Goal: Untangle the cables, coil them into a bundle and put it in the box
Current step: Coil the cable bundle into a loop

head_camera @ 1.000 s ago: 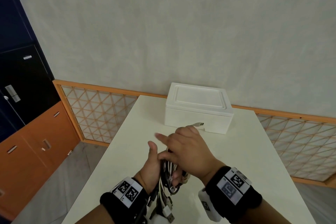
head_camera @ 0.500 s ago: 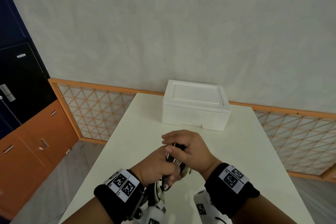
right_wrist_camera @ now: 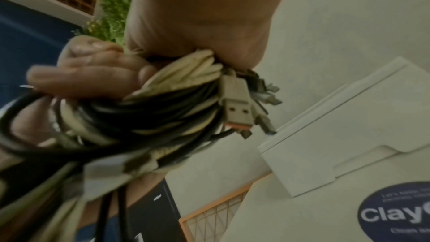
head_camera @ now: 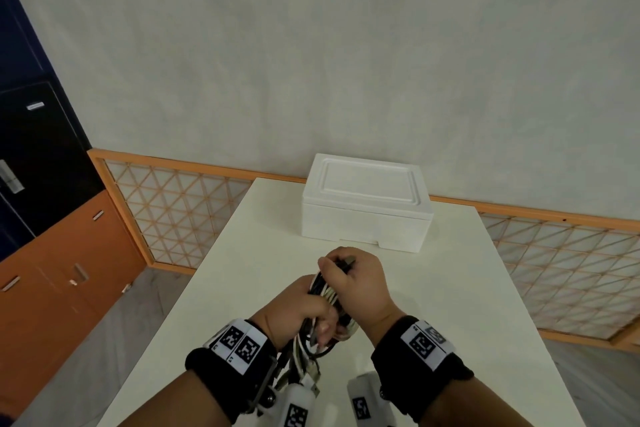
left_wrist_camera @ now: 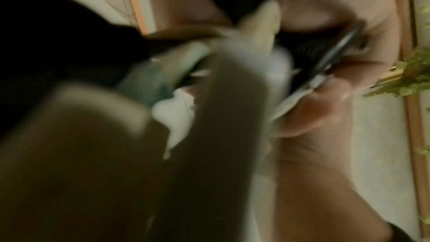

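A bundle of black and white cables is held above the white table in both hands. My left hand grips the lower part of the coil, with loose ends and USB plugs hanging below it. My right hand curls round the top of the coil, thumb and fingers closed over the strands, a USB plug sticking out beside the palm. The white foam box stands with its lid on at the table's far end, beyond the hands. The left wrist view is blurred, showing cables against my right hand.
Behind the table runs an orange-framed lattice panel below a grey wall. Orange and black cabinets stand at the left. A round dark blue sticker lies on the table in front of the box.
My right hand, fingers spread over the coil a second ago, has closed round its top. The left thumb, then raised, has folded down onto the cables. The bundle stays between both hands.
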Demonstrator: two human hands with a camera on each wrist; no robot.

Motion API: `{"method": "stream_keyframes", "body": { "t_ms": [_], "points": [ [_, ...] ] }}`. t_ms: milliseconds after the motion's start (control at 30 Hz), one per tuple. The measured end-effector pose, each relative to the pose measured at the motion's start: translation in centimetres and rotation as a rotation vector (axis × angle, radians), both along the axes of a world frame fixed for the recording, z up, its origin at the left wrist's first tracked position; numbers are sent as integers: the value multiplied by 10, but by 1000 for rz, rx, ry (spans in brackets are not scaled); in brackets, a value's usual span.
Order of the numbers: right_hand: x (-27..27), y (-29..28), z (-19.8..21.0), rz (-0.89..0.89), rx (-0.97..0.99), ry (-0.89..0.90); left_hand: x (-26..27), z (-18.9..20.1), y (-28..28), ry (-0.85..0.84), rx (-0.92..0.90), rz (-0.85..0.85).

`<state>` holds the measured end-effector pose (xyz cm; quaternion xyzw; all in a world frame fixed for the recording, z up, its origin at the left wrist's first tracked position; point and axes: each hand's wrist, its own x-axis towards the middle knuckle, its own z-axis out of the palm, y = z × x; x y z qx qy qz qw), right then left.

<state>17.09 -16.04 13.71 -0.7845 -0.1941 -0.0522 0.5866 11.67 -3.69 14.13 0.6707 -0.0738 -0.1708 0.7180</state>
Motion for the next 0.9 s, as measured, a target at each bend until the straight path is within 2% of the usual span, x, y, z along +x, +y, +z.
{"method": "stream_keyframes", "body": {
  "t_ms": [100,267,333,400,467,500,533,567,600,633,667,733,800,900],
  "points": [
    [15,-8,-7,-121,-84,17,13,-4,-7,9,153,162],
    [23,-23,-13,-165,-132,128,14,-11,-25,-83,408,211],
    [26,-26,-14,-203,-147,192,12,-14,-34,-112,491,297],
    [25,-27,-16,-195,-147,253,13,-14,-37,-114,548,354],
    [21,-29,-20,-125,-92,279,16,-16,-34,-99,583,338],
    [18,-31,-21,-108,-116,229,19,-17,-33,-90,608,322],
    [16,-35,-22,-101,-215,97,21,-17,-32,-85,643,309],
    [14,-41,-20,-89,-363,-106,23,-17,-31,-91,684,302],
    [13,-46,-19,-30,-508,-319,24,-17,-31,-99,727,296],
    [12,-51,-19,78,-644,-451,26,-17,-30,-114,766,287],
    [12,-55,-17,203,-745,-456,26,-18,-30,-133,801,275],
    [14,-62,-18,331,-874,-262,26,-16,-32,-165,849,238],
    [18,-66,-23,301,-890,-159,23,-13,-38,-191,845,187],
    [17,-65,-27,202,-548,16,17,-8,-50,-258,784,162]
  ]
}}
